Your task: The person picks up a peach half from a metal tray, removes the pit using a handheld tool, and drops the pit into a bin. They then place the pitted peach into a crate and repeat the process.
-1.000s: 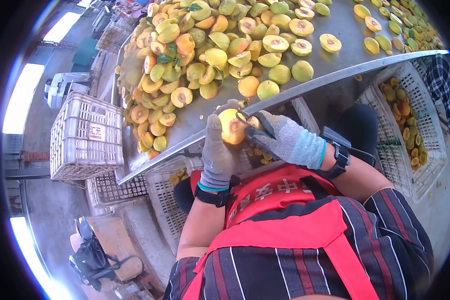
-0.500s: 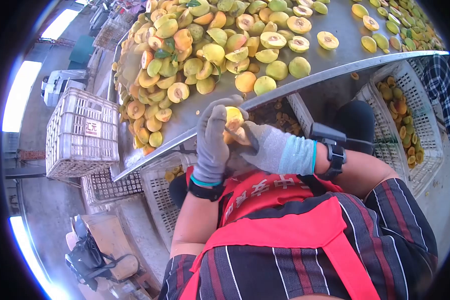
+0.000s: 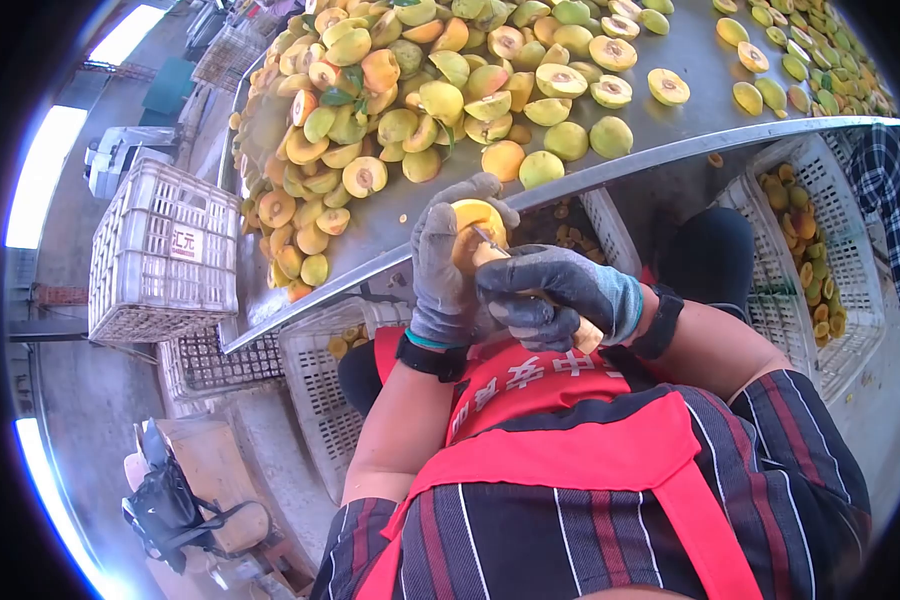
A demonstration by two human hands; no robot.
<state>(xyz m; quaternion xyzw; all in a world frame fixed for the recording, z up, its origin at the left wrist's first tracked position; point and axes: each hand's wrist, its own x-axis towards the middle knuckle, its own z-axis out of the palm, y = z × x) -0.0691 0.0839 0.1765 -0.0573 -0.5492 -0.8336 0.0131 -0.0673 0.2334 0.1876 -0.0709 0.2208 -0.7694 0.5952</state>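
Note:
My left hand (image 3: 442, 270), in a grey glove, is closed round a yellow fruit half (image 3: 477, 217) just in front of the table's metal edge. Beside it my right hand (image 3: 555, 292), also gloved, grips a tool with a pale wooden handle (image 3: 587, 335). The tool's thin metal tip touches the cut face of the fruit. Beyond my hands, a large heap of halved yellow-green fruit (image 3: 363, 177) lies on the metal table (image 3: 660, 150).
A white plastic crate (image 3: 165, 250) stands left of the table. Below the table edge are a crate by my legs (image 3: 325, 400) and another holding fruit pieces (image 3: 860, 270) at the right. A person's checked sleeve (image 3: 885, 200) shows at the far right.
My right hand has turned so its dark palm side and the tool's handle now show. The fruit's cut face is now turned into view, with the tool tip against it.

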